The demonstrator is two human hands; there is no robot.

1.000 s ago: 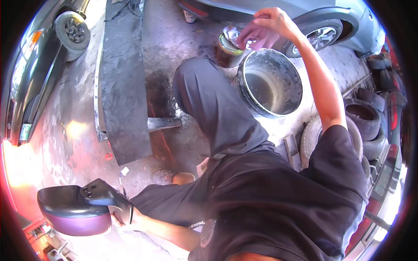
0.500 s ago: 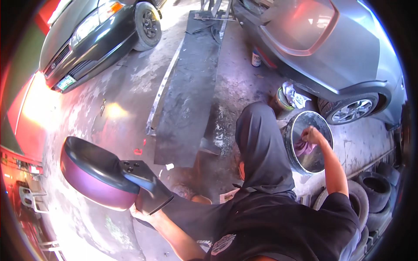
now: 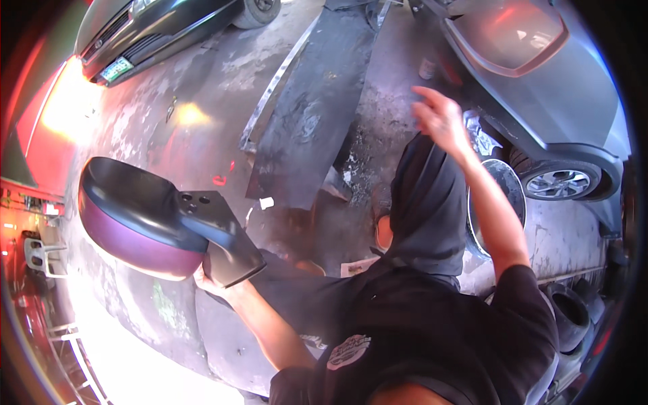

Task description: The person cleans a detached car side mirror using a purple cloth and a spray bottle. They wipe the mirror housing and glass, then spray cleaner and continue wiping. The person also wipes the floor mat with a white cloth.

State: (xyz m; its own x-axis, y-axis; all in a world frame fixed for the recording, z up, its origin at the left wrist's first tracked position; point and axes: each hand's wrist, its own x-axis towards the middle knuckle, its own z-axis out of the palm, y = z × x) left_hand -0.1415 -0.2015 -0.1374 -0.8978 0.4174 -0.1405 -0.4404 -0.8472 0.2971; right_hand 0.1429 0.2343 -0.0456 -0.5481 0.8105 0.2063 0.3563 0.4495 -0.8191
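Note:
A car side mirror (image 3: 145, 226), with a black upper housing and mount and a purple lower part, is tilted at the left. My left hand (image 3: 210, 282) grips it from below near the mount; most of the fingers are hidden behind it. Over my right knee, my right hand (image 3: 439, 120) is raised with its fingers apart and slightly blurred, and nothing shows in it. Beside that forearm stands a round dark bucket (image 3: 511, 199) with a pale rim. My arm covers part of its mouth, and no cloth shows there.
A dark car (image 3: 169, 37) stands far left and a grey car (image 3: 574, 101) far right. A long dark mat (image 3: 314, 115) lies on the floor ahead. Crumpled silvery wrapping (image 3: 480, 135) is behind the bucket. Stacked tires (image 3: 565, 314) line the right side.
My right hand has come up out of the bucket, forward and left, and the purple cloth it held is out of sight. The side mirror remains in my left hand; the view has shifted.

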